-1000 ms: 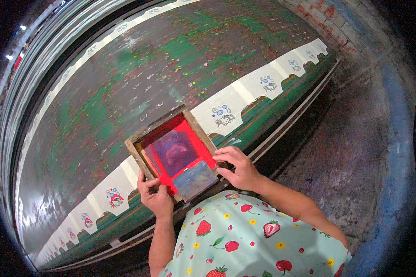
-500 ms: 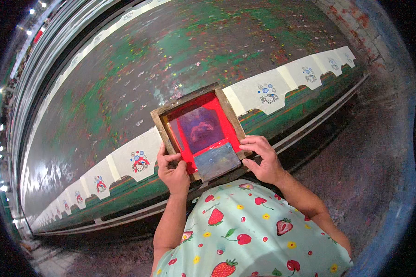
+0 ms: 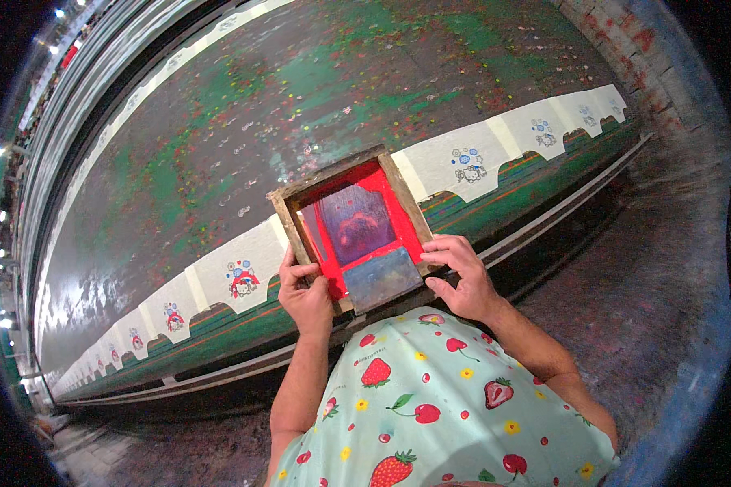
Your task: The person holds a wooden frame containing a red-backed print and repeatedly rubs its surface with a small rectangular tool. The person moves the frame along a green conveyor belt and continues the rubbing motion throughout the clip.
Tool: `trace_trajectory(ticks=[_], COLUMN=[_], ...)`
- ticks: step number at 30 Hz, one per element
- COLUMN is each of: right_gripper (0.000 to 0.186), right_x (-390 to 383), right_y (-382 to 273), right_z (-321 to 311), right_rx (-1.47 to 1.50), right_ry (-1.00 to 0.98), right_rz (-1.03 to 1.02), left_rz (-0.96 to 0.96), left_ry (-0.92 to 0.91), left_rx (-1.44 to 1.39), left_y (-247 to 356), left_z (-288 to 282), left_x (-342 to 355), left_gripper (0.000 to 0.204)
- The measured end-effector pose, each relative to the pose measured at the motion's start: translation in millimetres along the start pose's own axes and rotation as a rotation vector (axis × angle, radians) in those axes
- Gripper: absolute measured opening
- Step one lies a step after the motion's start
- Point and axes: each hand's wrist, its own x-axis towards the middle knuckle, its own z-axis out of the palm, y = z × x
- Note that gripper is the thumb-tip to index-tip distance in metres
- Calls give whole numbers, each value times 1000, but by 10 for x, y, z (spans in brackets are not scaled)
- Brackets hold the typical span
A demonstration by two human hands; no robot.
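Note:
In both hands I hold a small wooden screen-printing frame (image 3: 406,193) at the near edge of the long table. Its mesh window (image 3: 357,221) looks purple, with a pinkish curved shape showing, and wet red ink surrounds it. A smeared grey-blue flat plate (image 3: 383,278), perhaps a squeegee, lies across the frame's near end. My left hand (image 3: 304,299) closes on the near left corner, thumb on the inner side. At the near right corner, my right hand (image 3: 463,280) grips the wooden side with bent fingers. The frame covers part of the white fabric row; its underside is hidden.
White scalloped fabric pieces line the table edge. On the left, a piece (image 3: 242,280) bears red and blue printing; on the right, another (image 3: 469,165) shows only blue and black. The dark table (image 3: 300,97) is ink-spotted. A rail (image 3: 544,213) runs along its near side.
The frame has shifted very slightly in the view, still in both hands. The mesh window looks paler, and its pinkish curve shows more clearly. Both grips are nearly the same.

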Motion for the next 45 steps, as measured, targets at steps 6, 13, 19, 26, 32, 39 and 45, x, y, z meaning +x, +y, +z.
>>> trace_trajectory(ticks=[6, 13, 19, 26, 32, 39, 45], right_gripper=[45, 48, 37, 30, 37, 40, 44], right_x=[41, 108, 399, 658, 1255, 2006, 1878], right_y=[-125, -345, -324, -358, -205, 70, 142], right_z=[-11, 138, 360, 255, 116, 336, 421], right_rx=[-117, -243, -466, -449, -364, -365, -434], right_ry=[2, -196, -273, -444, -580, -381, -377], right_rz=[-53, -241, -407, -385, -333, -368, -327], left_rz=[-29, 22, 61, 98, 154, 143, 132], left_ry=[7, -2, -8, 6, 43, 39, 26], left_rx=[-17, 57, 51, 96, 169, 175, 175], left_y=[-2, -1, -22, -59, -134, -105, -85], left_z=[47, 30, 43, 54, 83, 110, 100], left_x=[22, 23, 41, 43, 21, 6, -1], left_gripper=[24, 24, 24, 25, 24, 24, 23])
